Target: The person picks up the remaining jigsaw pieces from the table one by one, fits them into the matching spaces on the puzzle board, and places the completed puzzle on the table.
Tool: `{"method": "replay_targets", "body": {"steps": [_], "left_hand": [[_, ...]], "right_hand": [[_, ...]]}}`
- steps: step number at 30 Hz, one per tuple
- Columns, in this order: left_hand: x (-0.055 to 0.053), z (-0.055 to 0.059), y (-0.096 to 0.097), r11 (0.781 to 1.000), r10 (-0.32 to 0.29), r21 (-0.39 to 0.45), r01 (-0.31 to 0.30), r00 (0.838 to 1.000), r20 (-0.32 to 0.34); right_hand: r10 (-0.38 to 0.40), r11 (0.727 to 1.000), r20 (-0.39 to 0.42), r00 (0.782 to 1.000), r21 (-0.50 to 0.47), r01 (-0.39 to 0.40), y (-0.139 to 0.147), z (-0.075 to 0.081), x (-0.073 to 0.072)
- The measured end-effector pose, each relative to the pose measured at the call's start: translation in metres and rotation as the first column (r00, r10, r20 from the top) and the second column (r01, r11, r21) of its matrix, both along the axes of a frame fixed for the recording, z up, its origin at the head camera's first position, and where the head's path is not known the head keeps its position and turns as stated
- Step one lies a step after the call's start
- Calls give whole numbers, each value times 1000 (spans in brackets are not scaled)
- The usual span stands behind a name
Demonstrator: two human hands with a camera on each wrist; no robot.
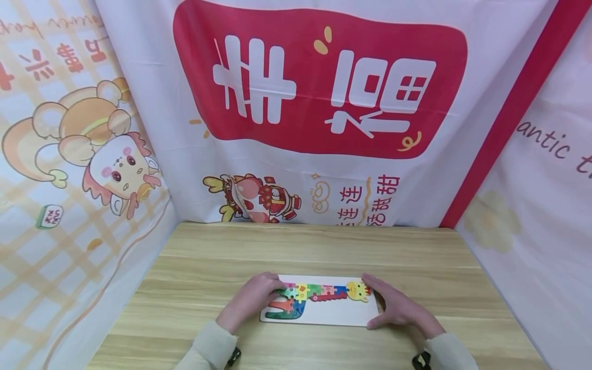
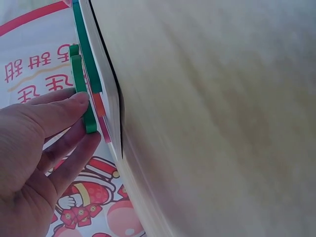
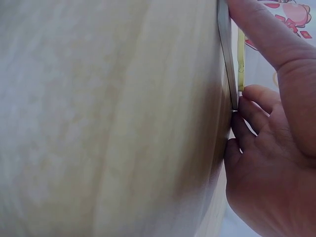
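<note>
A white puzzle board (image 1: 342,314) lies on the table, bearing a colourful giraffe jigsaw with a yellow giraffe head (image 1: 357,291) at its right end. My left hand (image 1: 260,294) is over the board's left end. Between its thumb and fingers it pinches a green puzzle piece (image 2: 77,74), held on edge close over the board in the left wrist view. Part of the giraffe's body is hidden behind this hand. My right hand (image 1: 399,304) grips the right end of the board, thumb at the near corner and fingers toward the far corner.
The wooden table (image 1: 314,246) extends around the board on all sides. Printed cloth hangs behind it, with a red panel (image 1: 305,139) and cartoon figures. More printed cloth walls (image 1: 152,246) stand along the left and right sides.
</note>
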State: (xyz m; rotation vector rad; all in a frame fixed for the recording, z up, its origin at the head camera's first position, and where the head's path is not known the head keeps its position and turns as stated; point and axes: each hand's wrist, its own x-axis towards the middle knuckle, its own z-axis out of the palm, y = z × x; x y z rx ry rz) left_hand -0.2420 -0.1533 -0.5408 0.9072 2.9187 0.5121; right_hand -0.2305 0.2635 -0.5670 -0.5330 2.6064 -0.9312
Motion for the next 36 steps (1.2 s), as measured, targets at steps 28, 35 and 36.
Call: {"method": "replay_targets", "body": {"steps": [28,35,36], "left_hand": [[-1,0,1,1000,10,-9,-10,1000,-20],[-3,-2,-1,1000,5,-7,-5,1000,-5],[-3,-3,-1,1000,5,-5,-5,1000,-2]], "right_hand": [[-4,1000,13,1000,-10,4,0,0,0],[-12,1000,19,1000,-10,12,0,0,1],[-12,1000,20,1000,-9,12,0,0,1]]}}
